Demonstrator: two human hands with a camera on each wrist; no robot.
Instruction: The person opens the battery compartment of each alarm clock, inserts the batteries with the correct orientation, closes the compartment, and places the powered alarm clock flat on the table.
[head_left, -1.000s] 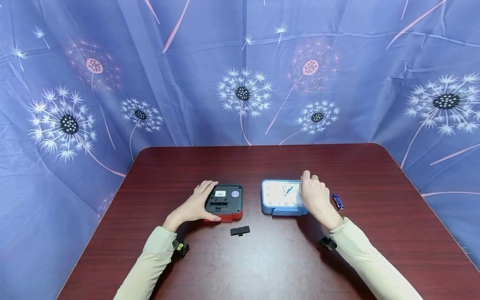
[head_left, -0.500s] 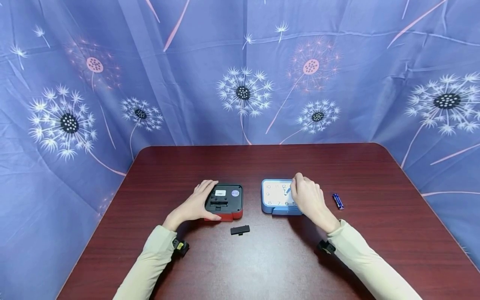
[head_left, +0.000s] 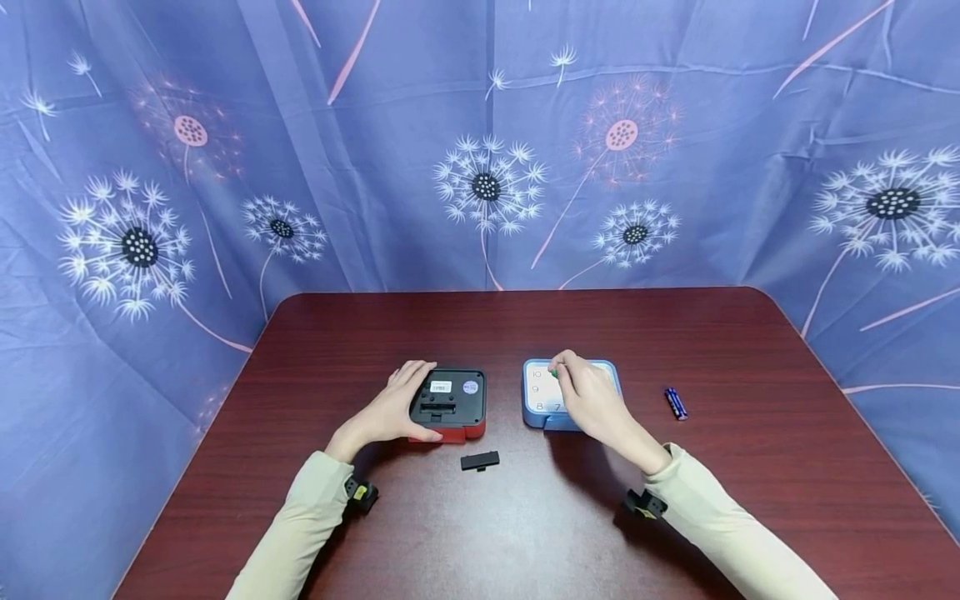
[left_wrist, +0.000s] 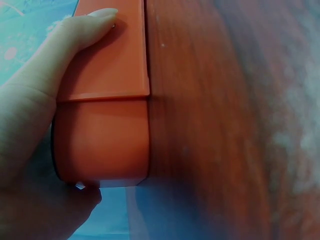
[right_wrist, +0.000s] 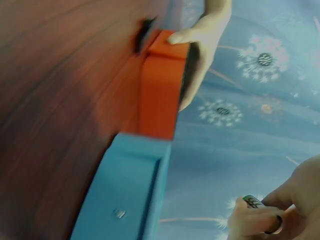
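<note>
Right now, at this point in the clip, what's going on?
The left hand grips the red clock, which lies back up, its slot uncovered. The right hand, above the blue clock, pinches a small cylinder, probably a battery. A black cover lies near the red clock, and a blue battery right of the blue clock.

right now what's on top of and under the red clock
The red clock has its black back facing up, bearing a white label and a round purple sticker; the left hand grips its left end. Its underside and anything beneath are hidden.
</note>
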